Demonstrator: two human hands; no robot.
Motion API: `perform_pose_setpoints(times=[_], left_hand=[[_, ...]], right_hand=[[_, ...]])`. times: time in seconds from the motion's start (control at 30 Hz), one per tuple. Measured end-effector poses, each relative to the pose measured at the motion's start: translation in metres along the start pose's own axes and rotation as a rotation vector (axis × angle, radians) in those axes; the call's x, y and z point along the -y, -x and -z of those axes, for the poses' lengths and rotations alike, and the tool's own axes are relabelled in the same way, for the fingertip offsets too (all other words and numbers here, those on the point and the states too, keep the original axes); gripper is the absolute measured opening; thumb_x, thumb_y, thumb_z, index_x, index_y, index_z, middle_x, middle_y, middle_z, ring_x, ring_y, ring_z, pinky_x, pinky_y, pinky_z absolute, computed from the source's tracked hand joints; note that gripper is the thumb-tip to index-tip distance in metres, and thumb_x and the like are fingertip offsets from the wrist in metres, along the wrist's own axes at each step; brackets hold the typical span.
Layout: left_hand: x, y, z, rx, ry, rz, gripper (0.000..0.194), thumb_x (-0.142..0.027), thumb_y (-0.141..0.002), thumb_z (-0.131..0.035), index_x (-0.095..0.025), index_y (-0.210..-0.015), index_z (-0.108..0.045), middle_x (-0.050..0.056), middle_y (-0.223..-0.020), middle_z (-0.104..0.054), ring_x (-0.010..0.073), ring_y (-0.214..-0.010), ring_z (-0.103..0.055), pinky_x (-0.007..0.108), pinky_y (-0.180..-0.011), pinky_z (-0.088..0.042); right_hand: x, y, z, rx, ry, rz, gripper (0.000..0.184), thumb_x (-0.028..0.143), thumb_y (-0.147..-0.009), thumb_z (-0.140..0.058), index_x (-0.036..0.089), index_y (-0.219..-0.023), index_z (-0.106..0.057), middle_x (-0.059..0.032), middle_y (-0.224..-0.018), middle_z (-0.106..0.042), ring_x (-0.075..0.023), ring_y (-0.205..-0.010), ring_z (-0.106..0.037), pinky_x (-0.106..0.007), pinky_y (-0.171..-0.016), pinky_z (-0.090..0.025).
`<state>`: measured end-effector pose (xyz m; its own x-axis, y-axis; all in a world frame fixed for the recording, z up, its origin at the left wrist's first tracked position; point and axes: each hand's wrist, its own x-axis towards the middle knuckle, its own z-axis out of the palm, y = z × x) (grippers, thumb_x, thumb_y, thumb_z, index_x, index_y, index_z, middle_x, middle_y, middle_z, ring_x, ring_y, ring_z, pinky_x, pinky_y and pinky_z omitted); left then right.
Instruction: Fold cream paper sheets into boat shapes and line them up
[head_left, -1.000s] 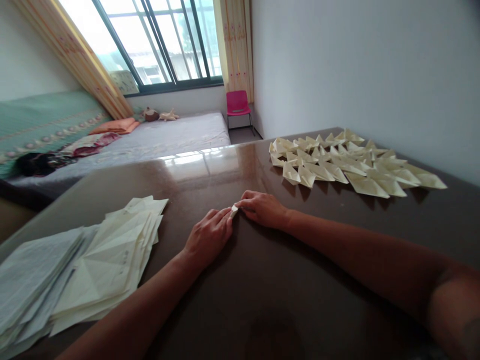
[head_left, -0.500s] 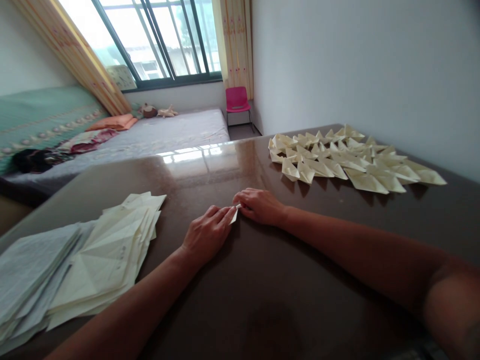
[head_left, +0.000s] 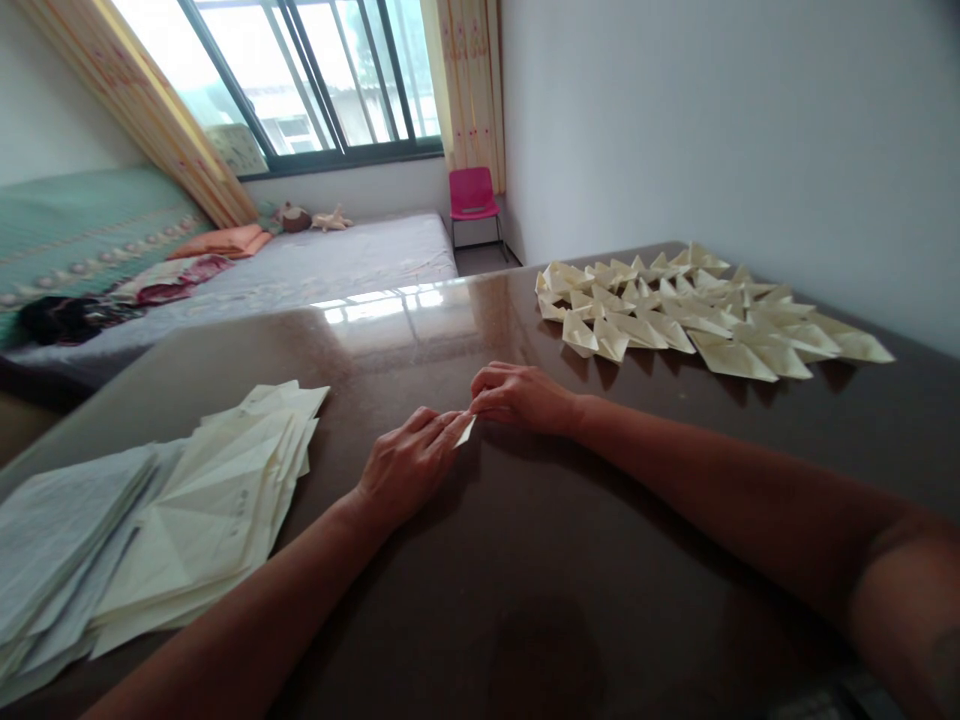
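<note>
A small folded piece of cream paper (head_left: 466, 432) shows between my two hands at the middle of the brown table (head_left: 525, 540). My left hand (head_left: 411, 458) lies over most of it, fingers together and pressing it to the tabletop. The fingertips of my right hand (head_left: 517, 395) are closed in a pinch at the paper's far end, touching the left fingertips. Only a narrow pointed strip of the paper is visible; the rest is hidden under the fingers.
At the left lie stacked cream sheets with crease lines (head_left: 217, 500) and a pile of printed paper (head_left: 67, 530). Rows of folded paper boats (head_left: 675, 310) stand at the back right by the wall. Beyond the table are a bed (head_left: 390, 245) and a pink chair (head_left: 474, 195).
My right hand's fingers have drawn together at the paper's far end, and its knuckles sit slightly higher. My left hand has shifted slightly leftward, still on the paper. The view has tilted a little.
</note>
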<state>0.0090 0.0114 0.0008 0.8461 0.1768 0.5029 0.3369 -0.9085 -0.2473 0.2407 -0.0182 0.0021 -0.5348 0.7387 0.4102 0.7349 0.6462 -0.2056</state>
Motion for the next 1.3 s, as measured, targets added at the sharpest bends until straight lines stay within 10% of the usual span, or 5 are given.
perform_pose_setpoints(times=[0.57,0.77,1.3], left_hand=[[-0.001,-0.003,-0.006,0.132,0.167,0.111,0.035,-0.046,-0.090,-0.048,-0.021,-0.104,-0.068,0.005,-0.104,-0.068,0.0205,-0.093,-0.056,0.032,-0.081,-0.048],[0.002,-0.001,0.001,0.166,0.208,0.115,0.031,-0.027,-0.093,-0.041,-0.021,-0.086,-0.071,0.004,-0.099,-0.070,0.0171,-0.087,-0.057,0.028,-0.078,-0.046],[0.011,-0.016,0.015,0.341,0.236,0.052,0.027,-0.029,-0.089,-0.046,-0.022,-0.090,-0.072,0.004,-0.103,-0.068,0.0165,-0.090,-0.062,0.027,-0.085,-0.046]], right_hand=[[0.020,0.000,0.007,0.234,0.567,0.017,0.018,0.018,-0.092,-0.047,0.015,-0.087,-0.063,-0.0089,-0.083,-0.065,-0.0208,-0.085,-0.051,-0.032,-0.070,-0.029],[0.025,-0.018,0.015,0.440,0.628,0.175,0.022,0.011,-0.091,-0.043,0.011,-0.087,-0.065,-0.0119,-0.082,-0.066,-0.0216,-0.084,-0.053,-0.032,-0.067,-0.030],[0.031,-0.007,0.008,0.377,0.609,0.083,0.023,0.013,-0.092,-0.043,0.010,-0.094,-0.066,-0.0146,-0.093,-0.067,-0.0245,-0.095,-0.053,-0.033,-0.070,-0.036]])
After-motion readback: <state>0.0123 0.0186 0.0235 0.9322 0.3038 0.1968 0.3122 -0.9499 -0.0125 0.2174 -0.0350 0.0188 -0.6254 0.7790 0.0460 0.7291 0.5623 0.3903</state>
